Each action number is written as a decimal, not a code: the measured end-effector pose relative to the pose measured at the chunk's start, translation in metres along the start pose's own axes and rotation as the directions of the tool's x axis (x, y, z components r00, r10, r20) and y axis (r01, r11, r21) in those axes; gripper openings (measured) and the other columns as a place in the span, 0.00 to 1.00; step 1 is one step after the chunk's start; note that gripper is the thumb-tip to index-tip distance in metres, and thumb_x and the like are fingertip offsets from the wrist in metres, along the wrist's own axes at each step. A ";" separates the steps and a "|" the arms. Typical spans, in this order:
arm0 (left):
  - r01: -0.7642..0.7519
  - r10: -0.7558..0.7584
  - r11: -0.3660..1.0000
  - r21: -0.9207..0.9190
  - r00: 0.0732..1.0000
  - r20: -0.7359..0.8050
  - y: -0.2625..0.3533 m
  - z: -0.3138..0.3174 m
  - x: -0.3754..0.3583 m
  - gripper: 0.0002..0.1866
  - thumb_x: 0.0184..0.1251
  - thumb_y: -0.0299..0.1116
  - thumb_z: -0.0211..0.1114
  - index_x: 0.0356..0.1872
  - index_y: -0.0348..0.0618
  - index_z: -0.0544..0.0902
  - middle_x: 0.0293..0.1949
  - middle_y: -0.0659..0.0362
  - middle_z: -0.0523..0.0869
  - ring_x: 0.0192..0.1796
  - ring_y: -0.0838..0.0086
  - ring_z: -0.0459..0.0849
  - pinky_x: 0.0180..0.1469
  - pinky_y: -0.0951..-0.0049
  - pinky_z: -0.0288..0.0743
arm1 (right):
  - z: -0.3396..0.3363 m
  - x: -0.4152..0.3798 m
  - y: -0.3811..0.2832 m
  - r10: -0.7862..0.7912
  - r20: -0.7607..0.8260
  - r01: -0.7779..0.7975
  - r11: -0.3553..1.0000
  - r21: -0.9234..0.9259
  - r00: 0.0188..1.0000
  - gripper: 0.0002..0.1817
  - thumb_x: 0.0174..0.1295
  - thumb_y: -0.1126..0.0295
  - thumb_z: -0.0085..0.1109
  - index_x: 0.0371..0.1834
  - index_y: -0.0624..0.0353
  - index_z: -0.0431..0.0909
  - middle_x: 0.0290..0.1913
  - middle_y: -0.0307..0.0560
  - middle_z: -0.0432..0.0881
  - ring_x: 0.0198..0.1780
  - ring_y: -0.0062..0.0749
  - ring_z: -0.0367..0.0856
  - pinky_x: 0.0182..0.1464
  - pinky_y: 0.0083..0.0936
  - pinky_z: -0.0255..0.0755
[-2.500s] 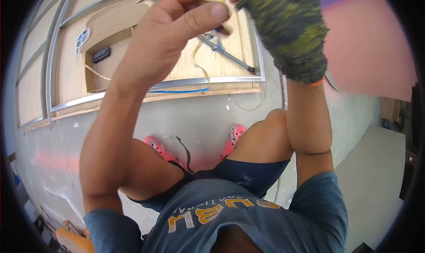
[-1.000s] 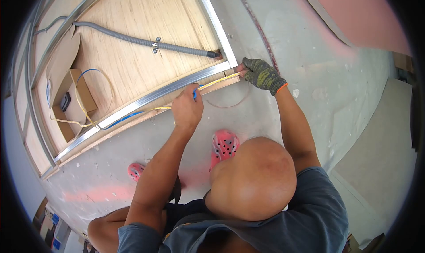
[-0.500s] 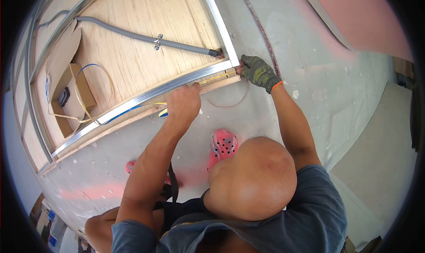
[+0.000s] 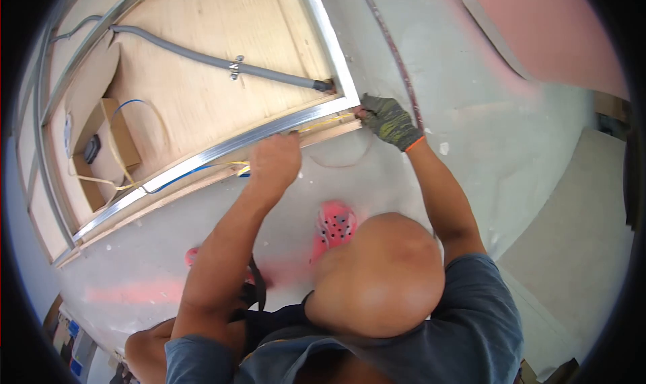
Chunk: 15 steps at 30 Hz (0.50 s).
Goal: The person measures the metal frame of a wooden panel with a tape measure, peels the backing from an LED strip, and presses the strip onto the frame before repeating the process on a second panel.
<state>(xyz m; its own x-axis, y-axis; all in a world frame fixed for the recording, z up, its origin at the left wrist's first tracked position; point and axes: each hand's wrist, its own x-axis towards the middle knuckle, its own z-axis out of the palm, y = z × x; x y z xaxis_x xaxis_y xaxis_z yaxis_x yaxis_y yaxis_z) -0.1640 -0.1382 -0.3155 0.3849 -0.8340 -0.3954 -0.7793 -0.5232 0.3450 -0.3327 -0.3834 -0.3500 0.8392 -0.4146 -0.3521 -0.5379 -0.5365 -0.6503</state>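
Note:
My bare left hand is closed at the strip beside the metal frame, with yellow wire between it and the frame's corner. A blue wire runs along the same strip to the left. My right hand, in a dark green knitted glove with an orange cuff, is closed at the corner, its fingertips against the strip's end; what they pinch is too small to tell. A thin brownish wire curves below, between the hands.
Plywood backs the frame, with a grey conduit clamped to it. An open cardboard box lies at the left. A dark red hose runs beyond the corner. A pink shoe is below my left hand.
The whole view has shifted slightly, with the frame and both hands a little further left. Both hands keep nearly the same places along the strip.

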 end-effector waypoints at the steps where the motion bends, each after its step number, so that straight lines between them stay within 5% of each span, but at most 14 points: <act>1: 0.029 -0.030 0.999 0.017 0.998 0.048 0.002 -0.005 0.001 0.18 0.68 0.30 0.56 0.54 0.46 0.88 0.36 0.39 0.90 0.42 0.45 0.91 0.47 0.46 0.84 | 0.004 -0.003 0.006 -0.136 -0.066 0.132 0.989 -0.064 0.989 0.11 0.72 0.62 0.62 0.47 0.56 0.84 0.41 0.56 0.88 0.43 0.54 0.87 0.48 0.45 0.78; 2: 0.055 -0.059 0.998 0.035 0.994 0.095 0.004 -0.008 0.002 0.18 0.69 0.30 0.56 0.55 0.46 0.87 0.37 0.40 0.90 0.43 0.45 0.91 0.48 0.47 0.84 | 0.002 -0.003 0.016 -0.301 -0.052 0.298 0.953 -0.059 0.952 0.08 0.67 0.68 0.65 0.46 0.57 0.85 0.40 0.54 0.87 0.42 0.51 0.86 0.47 0.43 0.80; 7: 0.040 -0.043 0.998 0.040 0.997 0.066 0.003 -0.014 -0.003 0.19 0.70 0.31 0.56 0.57 0.48 0.88 0.39 0.40 0.91 0.42 0.45 0.91 0.47 0.45 0.84 | 0.004 -0.008 0.023 -0.430 0.060 0.426 0.849 -0.314 0.901 0.12 0.66 0.72 0.62 0.51 0.49 0.85 0.45 0.47 0.87 0.47 0.47 0.85 0.51 0.42 0.78; 15: 0.034 -0.035 0.999 0.021 0.999 0.039 0.001 -0.011 -0.003 0.18 0.73 0.33 0.55 0.56 0.48 0.90 0.34 0.39 0.90 0.38 0.44 0.91 0.45 0.45 0.84 | 0.003 -0.004 0.021 -0.296 0.039 0.292 0.898 -0.329 0.954 0.10 0.70 0.69 0.60 0.52 0.49 0.86 0.43 0.47 0.86 0.42 0.48 0.85 0.47 0.42 0.79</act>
<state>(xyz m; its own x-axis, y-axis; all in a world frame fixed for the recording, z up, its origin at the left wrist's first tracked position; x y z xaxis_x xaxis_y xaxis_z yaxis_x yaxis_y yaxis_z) -0.1608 -0.1381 -0.3049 0.3919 -0.8079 -0.4401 -0.7759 -0.5473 0.3137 -0.3474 -0.3903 -0.3643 0.9632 -0.2084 -0.1700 -0.2648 -0.8447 -0.4651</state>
